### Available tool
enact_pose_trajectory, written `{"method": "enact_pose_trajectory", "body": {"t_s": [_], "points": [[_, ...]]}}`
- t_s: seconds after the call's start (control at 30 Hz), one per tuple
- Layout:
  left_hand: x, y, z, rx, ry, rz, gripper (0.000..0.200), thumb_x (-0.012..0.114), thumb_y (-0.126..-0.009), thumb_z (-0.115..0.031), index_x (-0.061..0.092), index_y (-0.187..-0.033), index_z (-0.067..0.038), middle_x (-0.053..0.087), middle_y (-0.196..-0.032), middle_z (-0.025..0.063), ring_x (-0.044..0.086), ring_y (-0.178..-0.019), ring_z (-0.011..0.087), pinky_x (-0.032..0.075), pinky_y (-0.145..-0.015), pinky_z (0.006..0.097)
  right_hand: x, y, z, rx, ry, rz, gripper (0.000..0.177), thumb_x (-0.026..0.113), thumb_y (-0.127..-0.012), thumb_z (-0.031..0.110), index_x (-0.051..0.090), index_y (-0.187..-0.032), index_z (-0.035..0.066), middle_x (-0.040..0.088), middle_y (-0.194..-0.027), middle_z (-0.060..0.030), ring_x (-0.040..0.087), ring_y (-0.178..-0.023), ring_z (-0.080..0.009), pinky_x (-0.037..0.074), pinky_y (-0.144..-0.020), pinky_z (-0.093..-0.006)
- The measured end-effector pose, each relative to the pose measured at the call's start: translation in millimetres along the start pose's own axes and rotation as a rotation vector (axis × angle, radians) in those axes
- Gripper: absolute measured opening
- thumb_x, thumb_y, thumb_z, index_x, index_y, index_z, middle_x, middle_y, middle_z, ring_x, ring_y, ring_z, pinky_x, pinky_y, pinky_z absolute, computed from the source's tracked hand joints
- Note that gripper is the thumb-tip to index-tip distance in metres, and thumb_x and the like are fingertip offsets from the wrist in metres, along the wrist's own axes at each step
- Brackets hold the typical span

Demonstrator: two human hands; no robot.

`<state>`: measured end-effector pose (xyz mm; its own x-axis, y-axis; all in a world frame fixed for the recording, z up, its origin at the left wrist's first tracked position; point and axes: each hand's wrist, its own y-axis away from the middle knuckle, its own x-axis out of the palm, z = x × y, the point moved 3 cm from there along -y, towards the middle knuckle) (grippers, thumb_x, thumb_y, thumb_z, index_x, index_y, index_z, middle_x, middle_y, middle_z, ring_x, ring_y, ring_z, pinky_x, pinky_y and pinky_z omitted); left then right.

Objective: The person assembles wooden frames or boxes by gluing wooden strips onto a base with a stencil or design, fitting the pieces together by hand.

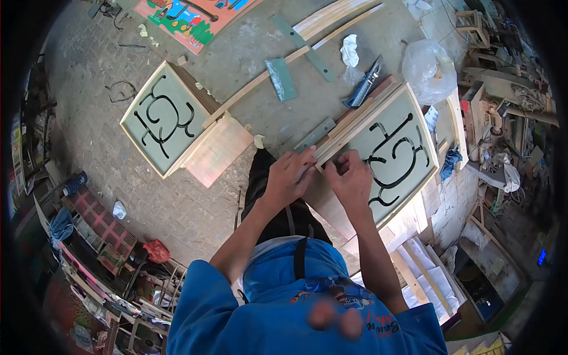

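A pale green panel [408, 155] with black curved lines and a light wooden frame lies tilted at my right. Along its upper-left edge runs a bundle of thin wooden strips [362, 122]. My left hand [289, 176] is closed around the near end of these strips, its fingertips on the wood. Just to the right, my right hand [351, 179] is pinched at the panel's near corner, against the strip ends. What its fingertips hold, if anything, is hidden. A small green board piece [315, 135] lies beside the strips, just beyond my left hand.
Another framed panel [155, 121] with black lines stands left, next to a wooden board [219, 149]. On the grey tabletop lie a long strip [251, 87], a green block [280, 79], a blue-handled tool [363, 83] and a plastic bag [429, 71]. Clutter lines both sides.
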<state>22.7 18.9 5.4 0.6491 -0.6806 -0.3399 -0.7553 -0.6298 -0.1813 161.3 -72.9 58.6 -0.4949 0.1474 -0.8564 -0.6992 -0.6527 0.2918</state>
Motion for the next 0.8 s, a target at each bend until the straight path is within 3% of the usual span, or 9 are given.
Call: {"method": "enact_pose_trajectory", "body": {"t_s": [0.1,0.2,0.27,0.37,0.5,0.63,0.67,0.77,0.8], "points": [[-3.7,-6.7,-6.6,0.005,0.024,-0.031,0.062,0.07,-0.073,0.001,0.052,-0.132,-0.007,0.066,-0.093,0.0139,0.063,-0.078,0.0297,0.053,-0.069,0.0372,-4.3,-1.8,-0.1,-0.074,-0.025,-0.043,0.027,0.071,-0.073,0.021,0.055,-0.087,0.005,0.062,-0.062,-0.01,0.061,-0.058,-0.0318,0.047,-0.066,-0.0447],[-9.5,-13.9,-15.0,-0.041,0.031,-0.069,0.051,0.066,-0.075,0.005,0.058,-0.125,-0.005,0.066,-0.089,0.0126,0.063,-0.077,0.029,0.053,-0.067,0.0365,-14.2,-4.9,-10.0,0.049,-0.235,-0.039,0.02,0.066,-0.079,0.018,0.056,-0.087,0.002,0.057,-0.06,-0.0088,0.058,-0.055,-0.023,0.044,-0.058,-0.0364],[-12.0,-20.2,-14.7,-0.047,0.046,-0.07,0.041,0.063,-0.08,0.005,0.061,-0.12,-0.002,0.066,-0.089,0.0155,0.065,-0.08,0.0297,0.053,-0.072,0.0348,-26.6,-11.5,-14.1,0.177,-0.532,-0.087,0.016,0.057,-0.088,0.015,0.056,-0.086,0.0,0.052,-0.059,-0.0056,0.051,-0.053,-0.0146,0.04,-0.053,-0.0294],[-9.1,-35.8,-9.6,-0.125,0.083,-0.086,0.029,0.063,-0.083,0.002,0.066,-0.112,0.0,0.067,-0.089,0.0151,0.065,-0.077,0.0258,0.053,-0.071,0.0325,-33.9,-21.2,-33.3,0.251,-0.801,-0.213,0.022,0.047,-0.095,0.016,0.055,-0.083,-0.001,0.047,-0.06,-0.0027,0.044,-0.055,-0.0098,0.037,-0.053,-0.0258],[-0.8,-90.4,-23.9,-0.145,0.098,-0.003,0.024,0.064,-0.085,0.0,0.067,-0.109,-0.001,0.067,-0.088,0.0141,0.065,-0.075,0.0227,0.052,-0.069,0.0307,-52.9,-29.1,-43.5,0.323,-0.791,-0.228,0.033,0.044,-0.102,0.026,0.052,-0.079,0.004,0.048,-0.065,-0.0016,0.044,-0.055,-0.0083,0.033,-0.05,-0.0241],[36.3,-152.5,-31.1,-0.115,0.177,0.063,0.023,0.066,-0.085,-0.003,0.067,-0.107,-0.002,0.067,-0.088,0.0132,0.064,-0.074,0.0233,0.052,-0.067,0.0317,-65.6,-50.4,-50.1,0.211,-0.873,-0.4,0.018,0.05,-0.101,0.018,0.055,-0.099,0.001,0.058,-0.08,-0.0058,0.053,-0.071,-0.0106,0.045,-0.065,-0.0248],[48.0,-164.6,-29.3,-0.111,0.207,0.073,0.022,0.066,-0.084,-0.004,0.067,-0.107,-0.002,0.067,-0.088,0.0131,0.065,-0.074,0.0246,0.052,-0.067,0.0325,-64.9,-54.1,-62.4,0.213,-0.901,-0.38,0.013,0.053,-0.098,0.011,0.053,-0.106,0.001,0.062,-0.092,-0.0083,0.058,-0.083,-0.0136,0.049,-0.077,-0.0268],[76.1,-196.1,-30.7,-0.047,0.088,0.117,0.027,0.068,-0.082,-0.008,0.066,-0.109,-0.003,0.067,-0.088,0.0123,0.064,-0.076,0.0269,0.052,-0.069,0.0352,-69.2,-74.0,-67.6,0.153,-0.961,-0.469,0.013,0.051,-0.097,0.007,0.054,-0.108,0.003,0.066,-0.098,-0.0098,0.058,-0.084,-0.0132,0.046,-0.077,-0.0276],[83.9,-200.7,-30.8,-0.047,0.089,0.132,0.027,0.068,-0.082,-0.008,0.066,-0.109,-0.003,0.067,-0.088,0.0123,0.064,-0.076,0.0269,0.052,-0.069,0.0352,-73.1,-80.2,-67.7,0.155,-0.954,-0.459,0.015,0.05,-0.095,0.003,0.054,-0.109,0.003,0.067,-0.103,-0.0106,0.06,-0.091,-0.0152,0.047,-0.082,-0.0292]]}}
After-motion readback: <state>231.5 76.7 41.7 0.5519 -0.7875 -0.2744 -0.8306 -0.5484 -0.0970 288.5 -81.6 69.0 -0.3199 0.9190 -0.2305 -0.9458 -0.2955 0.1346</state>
